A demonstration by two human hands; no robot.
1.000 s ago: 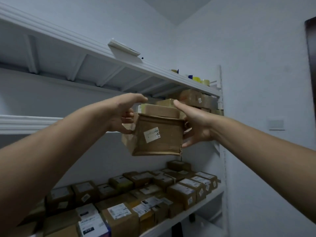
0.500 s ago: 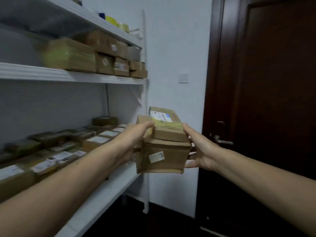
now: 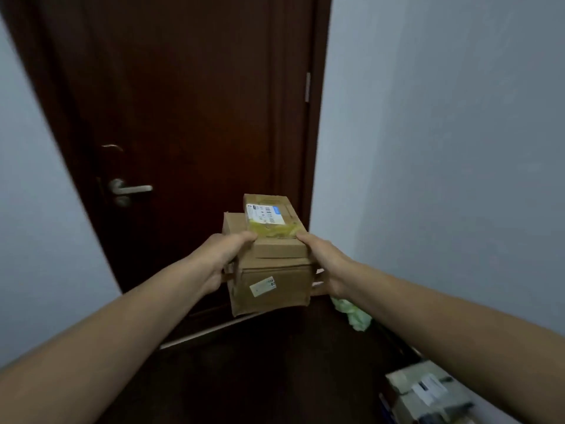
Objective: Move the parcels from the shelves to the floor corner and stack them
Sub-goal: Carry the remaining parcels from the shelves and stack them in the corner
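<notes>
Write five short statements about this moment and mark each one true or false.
1. The left hand and right hand carry a small parcel atop a larger parcel. True.
2. Both parcels rest on a shelf. False: they are held in the air before the door.
3. The door has a metal handle. True.
4. The small parcel's top is bare. False: a white and blue label lies on it.
5. Other parcels lie on the floor, lower right. True.
</notes>
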